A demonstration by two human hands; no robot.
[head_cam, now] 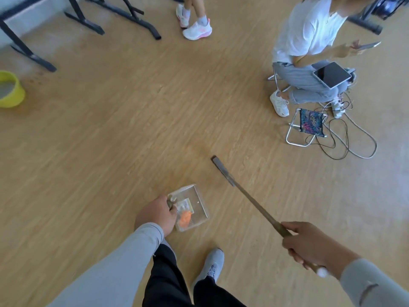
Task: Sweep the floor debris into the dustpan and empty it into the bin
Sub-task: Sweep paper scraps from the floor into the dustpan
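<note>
Dustpan (194, 203): clear, hard plastic, shallow rectangular tray with low walls, seen at about 6 o'clock in the view, just above the wooden plank floor (110, 140); whether it touches the floor cannot be told. Inside it lie an orange crumpled scrap (185, 218) and a pale, flat wrapper-like piece (184, 204). At far 9 o'clock, cut by the frame edge, stands a round yellow bin (13, 94) with a grey lining, well apart from the dustpan. At 11 o'clock, black metal table legs (88, 18) with flat feet. Left hand (156, 214), grey knit sleeve, fingers curled round the dustpan's short handle at its 9 o'clock side. Below, at 6 o'clock, black trousers and one grey mesh shoe (211, 265). At 12 o'clock, a pair of white-and-pink trainers (194, 25) of a standing person. Broom (250, 199): long, thin brownish stick running from 5 o'clock up to a narrow dark head near centre; the head is blurred. Right hand (309, 243) wraps the stick's lower end, fingers closed round it. At 2 o'clock a seated person in a white shirt and grey jeans, a flat grey tablet (332, 74) on the knee. Beside that, a folding stool (306, 127), chrome tube frame, patterned fabric seat, and looped black and white cables (354, 142).
</note>
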